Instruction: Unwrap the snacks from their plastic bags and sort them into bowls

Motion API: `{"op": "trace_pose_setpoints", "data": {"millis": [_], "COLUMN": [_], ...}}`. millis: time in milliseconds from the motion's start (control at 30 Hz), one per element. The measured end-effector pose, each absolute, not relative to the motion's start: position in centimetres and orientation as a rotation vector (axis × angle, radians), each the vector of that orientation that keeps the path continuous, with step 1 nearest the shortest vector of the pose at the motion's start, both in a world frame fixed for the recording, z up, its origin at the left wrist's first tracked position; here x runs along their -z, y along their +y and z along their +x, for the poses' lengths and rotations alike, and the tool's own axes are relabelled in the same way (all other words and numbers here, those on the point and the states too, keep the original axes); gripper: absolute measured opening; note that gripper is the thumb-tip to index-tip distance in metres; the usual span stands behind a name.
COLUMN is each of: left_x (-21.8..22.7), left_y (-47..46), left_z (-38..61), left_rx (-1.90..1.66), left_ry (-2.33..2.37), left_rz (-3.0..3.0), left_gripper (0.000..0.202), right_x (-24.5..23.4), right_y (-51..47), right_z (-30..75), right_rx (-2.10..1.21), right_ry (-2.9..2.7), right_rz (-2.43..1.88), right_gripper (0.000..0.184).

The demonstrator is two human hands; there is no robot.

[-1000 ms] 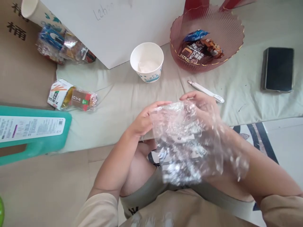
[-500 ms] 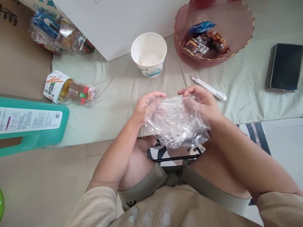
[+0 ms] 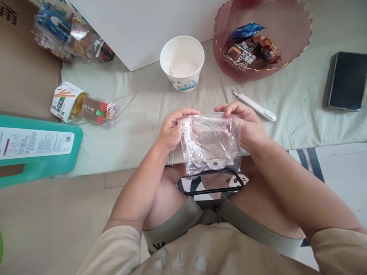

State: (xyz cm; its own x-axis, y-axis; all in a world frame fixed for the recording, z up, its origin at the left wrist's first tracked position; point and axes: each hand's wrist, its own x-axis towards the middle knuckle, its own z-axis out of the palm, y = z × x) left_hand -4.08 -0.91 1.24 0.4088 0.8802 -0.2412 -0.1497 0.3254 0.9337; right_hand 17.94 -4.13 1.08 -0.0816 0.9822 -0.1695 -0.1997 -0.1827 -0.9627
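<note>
A crinkled clear plastic bag [image 3: 210,143] hangs between both hands above my lap. My left hand [image 3: 171,130] pinches its upper left corner with curled fingers. My right hand [image 3: 246,126] grips the upper right corner, partly behind the plastic. The bag is stretched flat and nothing shows inside it. A white paper bowl [image 3: 182,62] stands just beyond the hands on a pale green cloth [image 3: 137,110].
A pink ribbed bowl [image 3: 298,46] with snack packets sits at the back right. A white pen-like tool [image 3: 255,106] lies near my right hand. A dark phone [image 3: 345,81] is far right. Wrapped snacks [image 3: 83,109], a teal bottle [image 3: 37,149] and a white board [image 3: 143,26] lie to the left and back.
The bag was a loose crumpled mass over my right forearm. Both hands have drawn it up and pulled it flat between them.
</note>
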Motion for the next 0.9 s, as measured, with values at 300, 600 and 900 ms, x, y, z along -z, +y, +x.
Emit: {"op": "trace_pose_setpoints", "data": {"millis": [300,600,900], "left_x": [-2.17,-1.95,-2.16], "left_y": [-0.77,-0.83,-0.14], "left_z": [-4.26,-3.59,-3.59], "left_rx": [-0.829,-0.764,-0.842], "left_ry": [0.981,1.036,1.039], "left_rz": [0.988,0.904,0.655], "left_gripper": [0.053,0.015,0.01], "right_x": [-1.11,-0.74,-0.91], "right_y": [-4.07,-3.9,-4.11], "right_z": [18.16,17.76,17.92], "right_rx": [-1.337,-1.482,-1.446], "right_ry": [-1.098,-0.913,-1.004], "right_rz": [-1.153,-1.168,-1.128], "right_gripper": [0.055,0.047,0.049]}}
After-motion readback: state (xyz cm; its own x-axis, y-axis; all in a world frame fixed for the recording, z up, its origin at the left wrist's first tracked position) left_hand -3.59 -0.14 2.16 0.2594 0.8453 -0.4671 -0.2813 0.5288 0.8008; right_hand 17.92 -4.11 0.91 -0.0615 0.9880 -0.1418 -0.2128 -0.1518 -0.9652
